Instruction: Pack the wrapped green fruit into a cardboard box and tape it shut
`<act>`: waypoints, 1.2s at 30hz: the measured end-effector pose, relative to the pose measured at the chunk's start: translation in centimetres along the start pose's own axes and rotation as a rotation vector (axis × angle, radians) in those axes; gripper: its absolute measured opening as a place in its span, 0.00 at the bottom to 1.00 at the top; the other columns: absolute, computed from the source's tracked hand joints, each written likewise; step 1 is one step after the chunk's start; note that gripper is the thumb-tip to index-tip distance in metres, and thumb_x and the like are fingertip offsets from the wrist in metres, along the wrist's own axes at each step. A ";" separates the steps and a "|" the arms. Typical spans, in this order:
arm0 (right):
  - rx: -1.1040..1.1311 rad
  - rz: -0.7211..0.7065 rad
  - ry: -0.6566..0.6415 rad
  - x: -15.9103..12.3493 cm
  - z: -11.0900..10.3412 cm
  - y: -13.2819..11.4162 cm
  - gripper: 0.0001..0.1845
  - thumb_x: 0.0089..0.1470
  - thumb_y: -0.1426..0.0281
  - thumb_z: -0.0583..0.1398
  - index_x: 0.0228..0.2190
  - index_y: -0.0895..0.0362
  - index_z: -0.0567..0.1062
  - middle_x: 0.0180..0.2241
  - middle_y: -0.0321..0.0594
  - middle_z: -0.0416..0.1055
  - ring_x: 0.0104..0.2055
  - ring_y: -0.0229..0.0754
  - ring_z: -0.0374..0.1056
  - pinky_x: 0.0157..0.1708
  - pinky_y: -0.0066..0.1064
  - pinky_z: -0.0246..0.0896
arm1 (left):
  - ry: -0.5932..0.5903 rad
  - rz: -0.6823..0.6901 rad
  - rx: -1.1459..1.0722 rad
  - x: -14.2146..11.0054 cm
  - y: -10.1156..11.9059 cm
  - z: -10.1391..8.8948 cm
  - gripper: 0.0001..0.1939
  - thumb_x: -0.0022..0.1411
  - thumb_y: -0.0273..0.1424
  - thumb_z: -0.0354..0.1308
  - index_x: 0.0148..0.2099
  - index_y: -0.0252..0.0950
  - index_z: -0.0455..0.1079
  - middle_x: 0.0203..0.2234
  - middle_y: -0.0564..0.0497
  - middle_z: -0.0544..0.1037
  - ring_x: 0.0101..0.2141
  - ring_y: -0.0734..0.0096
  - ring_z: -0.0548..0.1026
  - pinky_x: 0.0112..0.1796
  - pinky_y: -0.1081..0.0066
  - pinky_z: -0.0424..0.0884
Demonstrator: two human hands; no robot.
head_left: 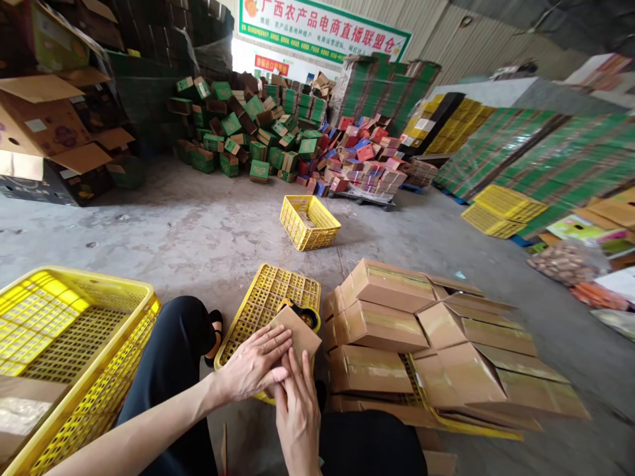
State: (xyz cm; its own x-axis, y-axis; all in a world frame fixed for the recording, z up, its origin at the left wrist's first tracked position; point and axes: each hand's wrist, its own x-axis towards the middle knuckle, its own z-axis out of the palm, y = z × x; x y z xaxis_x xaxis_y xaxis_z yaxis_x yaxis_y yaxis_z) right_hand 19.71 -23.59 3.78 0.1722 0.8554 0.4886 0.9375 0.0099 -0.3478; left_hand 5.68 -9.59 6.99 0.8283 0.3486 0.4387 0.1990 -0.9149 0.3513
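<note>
A small brown cardboard box (pixel 299 332) is in front of me over an upturned yellow plastic crate (pixel 268 291). My left hand (pixel 258 363) lies across the box's near part with its fingers stretched out. Beside it my right hand (pixel 300 406) points forward, fingers extended and flat on the cardboard. The two hands touch near the thumbs and cover the near end of the box. Just behind the box, a black and orange tape dispenser (pixel 303 313) rests on the crate, partly hidden by the cardboard.
Brown cartons (pixel 391 330) are stacked close on my right. A large yellow crate (pixel 143 304) with cardboard inside stands at my left. Another yellow crate (pixel 310 235) sits ahead on the concrete floor (pixel 198 225). Farther back is a heap of green boxes (pixel 258 170).
</note>
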 end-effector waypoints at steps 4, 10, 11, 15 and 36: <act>-0.038 -0.015 0.035 -0.4 0.1 -0.1 0.32 0.71 0.62 0.56 0.72 0.47 0.57 0.66 0.41 0.68 0.70 0.59 0.60 0.64 0.55 0.66 | 0.008 -0.025 0.006 -1.9 0.3 0.0 0.34 0.77 0.50 0.48 0.75 0.36 0.58 0.69 0.41 0.66 0.71 0.54 0.60 0.68 0.51 0.61; 0.088 -0.067 -0.044 2.0 -1.8 0.2 0.25 0.72 0.68 0.53 0.67 0.49 0.67 0.62 0.44 0.74 0.65 0.54 0.70 0.68 0.57 0.62 | 0.101 -0.094 0.024 -3.3 1.1 0.7 0.33 0.77 0.48 0.50 0.75 0.37 0.58 0.69 0.41 0.66 0.70 0.53 0.62 0.67 0.52 0.64; 0.128 -0.066 -0.070 2.9 -2.1 0.0 0.25 0.73 0.68 0.52 0.67 0.50 0.67 0.62 0.44 0.73 0.65 0.52 0.70 0.67 0.54 0.64 | 0.113 -0.094 0.017 -3.3 1.2 0.8 0.33 0.77 0.48 0.50 0.75 0.37 0.59 0.69 0.41 0.66 0.69 0.53 0.63 0.67 0.52 0.64; 0.238 -0.167 -0.276 6.9 -2.7 -0.8 0.27 0.74 0.63 0.50 0.70 0.49 0.61 0.68 0.41 0.65 0.69 0.47 0.63 0.70 0.48 0.59 | 0.168 -0.093 -0.026 -3.3 1.4 0.9 0.31 0.78 0.48 0.47 0.74 0.37 0.60 0.68 0.39 0.68 0.69 0.53 0.64 0.67 0.51 0.64; 0.148 0.281 -0.073 9.3 1.3 7.8 0.39 0.71 0.45 0.45 0.70 0.55 0.64 0.74 0.51 0.53 0.76 0.59 0.46 0.71 0.60 0.46 | 0.148 -0.126 0.012 -3.7 0.4 0.7 0.29 0.78 0.45 0.48 0.74 0.41 0.58 0.61 0.43 0.75 0.62 0.55 0.71 0.62 0.54 0.69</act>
State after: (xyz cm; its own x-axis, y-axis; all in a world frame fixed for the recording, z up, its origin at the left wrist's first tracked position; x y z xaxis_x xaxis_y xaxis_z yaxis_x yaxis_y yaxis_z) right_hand 28.29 -14.92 4.57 0.3908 0.8701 0.3003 0.8013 -0.1610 -0.5763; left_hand 3.08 -11.37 4.93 0.7104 0.4858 0.5093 0.3028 -0.8641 0.4020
